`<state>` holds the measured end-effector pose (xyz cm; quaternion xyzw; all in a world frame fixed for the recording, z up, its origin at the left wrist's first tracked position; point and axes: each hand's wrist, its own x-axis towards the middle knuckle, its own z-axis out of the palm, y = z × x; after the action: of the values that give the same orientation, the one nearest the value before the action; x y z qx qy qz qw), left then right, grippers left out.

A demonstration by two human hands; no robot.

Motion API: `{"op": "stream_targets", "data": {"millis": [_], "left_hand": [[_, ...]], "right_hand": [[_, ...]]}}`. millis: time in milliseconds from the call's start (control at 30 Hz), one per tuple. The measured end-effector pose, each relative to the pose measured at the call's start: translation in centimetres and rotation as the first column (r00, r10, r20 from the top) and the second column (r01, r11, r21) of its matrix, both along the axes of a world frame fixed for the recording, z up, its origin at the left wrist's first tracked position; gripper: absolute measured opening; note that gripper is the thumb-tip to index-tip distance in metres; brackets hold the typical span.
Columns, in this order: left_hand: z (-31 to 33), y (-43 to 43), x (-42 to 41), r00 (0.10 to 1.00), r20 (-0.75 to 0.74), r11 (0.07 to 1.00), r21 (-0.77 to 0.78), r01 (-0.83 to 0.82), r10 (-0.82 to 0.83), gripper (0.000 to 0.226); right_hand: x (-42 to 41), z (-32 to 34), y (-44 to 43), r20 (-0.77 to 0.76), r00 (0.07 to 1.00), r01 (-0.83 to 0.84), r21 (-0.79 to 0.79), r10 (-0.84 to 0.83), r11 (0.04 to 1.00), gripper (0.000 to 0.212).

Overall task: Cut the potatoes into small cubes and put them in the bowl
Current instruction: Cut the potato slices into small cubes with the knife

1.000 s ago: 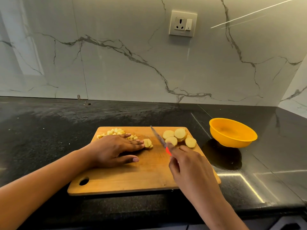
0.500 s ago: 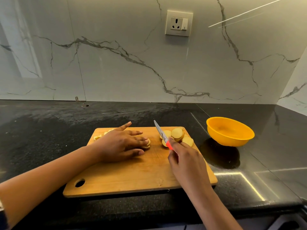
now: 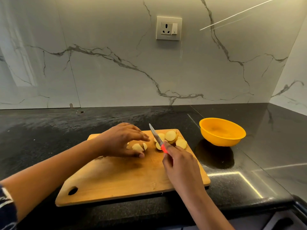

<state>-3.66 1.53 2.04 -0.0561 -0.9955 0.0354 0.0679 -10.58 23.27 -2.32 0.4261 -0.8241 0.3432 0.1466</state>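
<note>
Place: a home kitchen was shown.
Evidence: black stone counter (image 3: 49, 130), marble-look wall (image 3: 99, 72) and socket (image 3: 169, 28) were seen beyond the left hand (image 3: 123, 140).

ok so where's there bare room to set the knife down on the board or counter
The near half of the cutting board, between the hanging hole and the right hand, is bare. So is the black counter left of the board and behind it toward the wall. The far edge is crowded: potato slices, the left hand over cut pieces, the knife.
</note>
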Motion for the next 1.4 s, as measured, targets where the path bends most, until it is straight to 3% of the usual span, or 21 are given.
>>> {"op": "stream_targets", "data": {"millis": [67,133,367,533,667,833,1067,1300,1400], "left_hand": [[0.5,-0.1,-0.4,0.986,0.165,0.999,0.033,-0.003,-0.002,0.065],[0.5,-0.4,-0.4,0.980,0.199,1.000,-0.016,0.014,-0.010,0.065],[0.2,-0.7,0.4,0.988,0.149,0.994,-0.108,-0.011,0.027,0.073],[-0.7,-1.3,3.4,0.997,0.001,0.985,0.152,-0.080,0.081,0.083],[-2.1,-1.0,5.5,0.994,0.111,0.995,0.096,-0.034,0.023,0.072],[-2.3,-1.4,5.6,0.993,0.117,1.000,0.008,-0.012,0.010,0.072],[-2.1,-1.5,5.3,0.987,0.161,0.999,0.024,0.024,-0.027,0.073],[-2.2,-1.3,5.5,0.988,0.152,0.999,0.031,0.032,-0.037,0.066],[-2.0,-1.2,5.5,0.987,0.156,1.000,0.016,0.025,-0.028,0.067]], "right_hand": [[0.0,0.0,0.1,0.007,1.000,0.009,-0.004,-0.009,1.000,0.046],[-0.1,0.0,0.3,0.007,1.000,0.016,-0.008,-0.016,1.000,0.046],[0.1,0.3,0.5,0.011,1.000,0.028,-0.010,-0.028,1.000,0.046],[0.6,0.2,0.8,-0.001,1.000,-0.025,0.039,0.025,0.999,0.046],[1.2,0.3,1.0,-0.034,0.993,-0.109,0.103,0.113,0.989,0.047],[1.8,0.5,0.7,-0.050,0.985,-0.159,0.141,0.168,0.977,0.047],[1.9,0.9,0.5,-0.072,0.982,-0.156,0.188,0.172,0.970,0.046],[2.8,1.9,-2.1,-0.164,0.966,-0.098,0.475,0.198,0.874,0.055],[3.1,1.8,-1.1,-0.159,0.965,-0.111,0.471,0.208,0.875,0.055]]}}
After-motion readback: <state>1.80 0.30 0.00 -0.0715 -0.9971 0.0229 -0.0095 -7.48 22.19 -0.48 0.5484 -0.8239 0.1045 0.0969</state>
